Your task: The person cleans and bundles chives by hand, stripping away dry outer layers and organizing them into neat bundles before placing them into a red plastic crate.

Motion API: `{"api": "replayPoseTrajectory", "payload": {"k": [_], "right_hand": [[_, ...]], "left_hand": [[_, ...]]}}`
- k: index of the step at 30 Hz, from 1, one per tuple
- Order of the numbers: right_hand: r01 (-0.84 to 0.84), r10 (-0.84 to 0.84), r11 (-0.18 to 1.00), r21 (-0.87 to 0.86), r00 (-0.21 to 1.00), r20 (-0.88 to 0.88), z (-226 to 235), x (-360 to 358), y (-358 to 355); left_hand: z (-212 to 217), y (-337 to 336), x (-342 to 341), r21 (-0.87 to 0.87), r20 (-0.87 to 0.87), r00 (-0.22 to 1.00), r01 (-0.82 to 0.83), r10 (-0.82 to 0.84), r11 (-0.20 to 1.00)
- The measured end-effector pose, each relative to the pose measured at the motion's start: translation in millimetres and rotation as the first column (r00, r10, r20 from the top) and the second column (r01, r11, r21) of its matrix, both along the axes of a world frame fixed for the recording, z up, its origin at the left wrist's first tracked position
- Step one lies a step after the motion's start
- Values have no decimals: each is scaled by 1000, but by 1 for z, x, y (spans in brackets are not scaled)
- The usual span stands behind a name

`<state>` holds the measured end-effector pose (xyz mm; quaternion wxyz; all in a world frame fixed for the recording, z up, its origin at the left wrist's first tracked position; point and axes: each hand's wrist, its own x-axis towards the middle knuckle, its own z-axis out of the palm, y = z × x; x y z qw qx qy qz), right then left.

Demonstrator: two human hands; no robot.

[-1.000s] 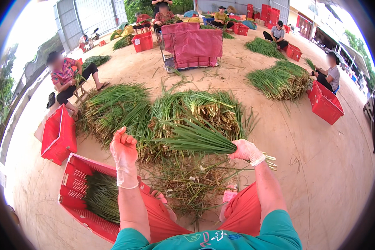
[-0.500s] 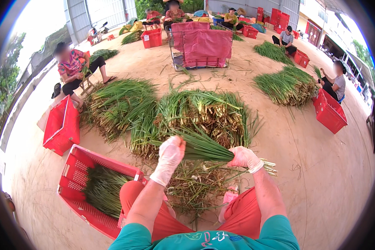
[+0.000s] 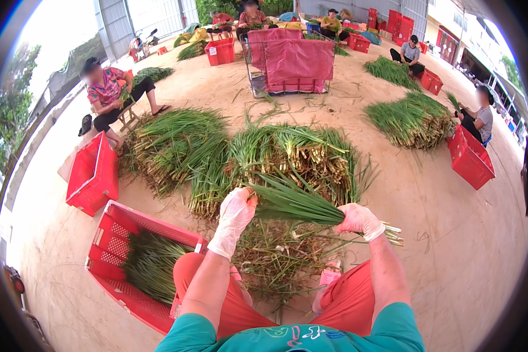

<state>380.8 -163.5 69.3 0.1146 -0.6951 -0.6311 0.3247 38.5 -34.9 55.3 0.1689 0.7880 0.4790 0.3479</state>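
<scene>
Bundle (image 3: 302,205) lies crosswise in right hand (image 3: 361,220) — tips (image 3: 270,202) left, stems (image 3: 394,234) right.

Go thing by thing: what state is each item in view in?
Bunch: held sideways, leaves fanning left.
Right hand: gloved, closed around the bunch.
Left hand: gloved, curled at the bunch's left end; grip unclear.
Near crate: open, partly filled with greens.
Stalk pile: stacked, pale ends showing.
Scraps: loose, scattered.

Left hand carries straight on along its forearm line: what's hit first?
Probably the leaf tips of the green bunch held in the right hand, right by the left hand's fingers; then the middle pile of stalks. Depth unclear here.
</scene>
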Motion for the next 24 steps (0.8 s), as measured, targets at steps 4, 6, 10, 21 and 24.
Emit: {"api": "replayPoseTrajectory", "payload": {"k": [4,6,10,21,24], "right_hand": [[-7,4,1000,-26,994,-112,9,-7,-2],[62,-83,993,-98,969,-231,6,0,-1],[324,-157,925,197,800,-579,-18,15,4],[762,50,641,-95,-164,-985,-17,9,29],[718,57,674,-174,-286,-956,-23,12,26]], "left_hand": [[-21,15,6,-150,424,905,102,-29,983],[-8,19,0,-396,719,684,255,125,882],[29,25,-28,-190,633,772,85,56,978],[-34,-11,18,-210,71,941,339,-331,917],[-33,-35,48,-426,222,867,498,-446,755]]}}
